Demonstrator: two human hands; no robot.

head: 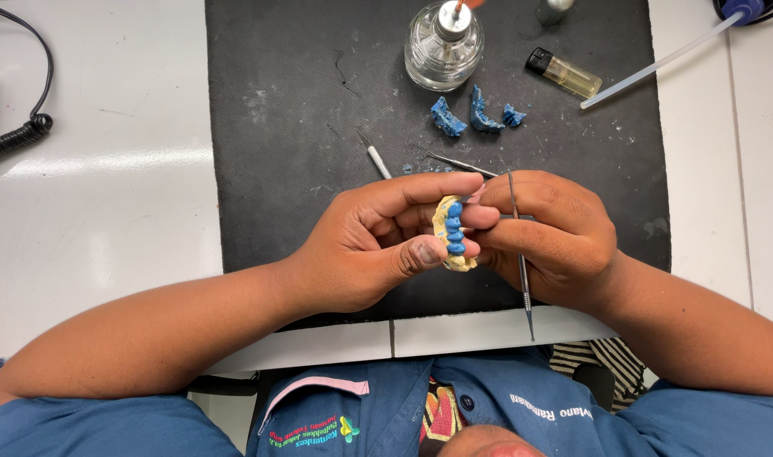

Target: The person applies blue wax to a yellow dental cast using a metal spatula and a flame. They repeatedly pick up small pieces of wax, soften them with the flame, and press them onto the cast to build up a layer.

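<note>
White tabletop (107,211) carries a dark rectangular work mat (302,127) that runs from the far edge to the near edge, where a white strip borders it. A coiled black cable (14,140) lies at the left edge.

Items at the far edge of the mat: a clear glass spirit burner (442,49) with a metal cap, its wick lit; just right of it a small yellow-tinted lighter (564,74) with a black head, lying flat and bearing no readable label. A translucent tube (657,61) slants in from the far right corner of the tabletop. Three pieces of blue wax (475,114) lie near the burner on its near side. Two slim metal instruments (376,159) rest on the mat just beyond the hands.

Left hand (369,245): fingers closed around a yellowish plaster dental model (448,237), thumb pressed on its near end, forefinger laid across its far end. A row of blue wax teeth (454,228) sits along the model's ridge.

Right hand (556,233): fingers closed on a thin metal carving tool (519,254), held pen-fashion, its long shaft running down toward the near edge. The working tip meets the model at its far end, between both forefingers. Right fingertips also touch the model's right side.

The model is held above the mat's near centre, gripped between both hands, clear of the surface.
</note>
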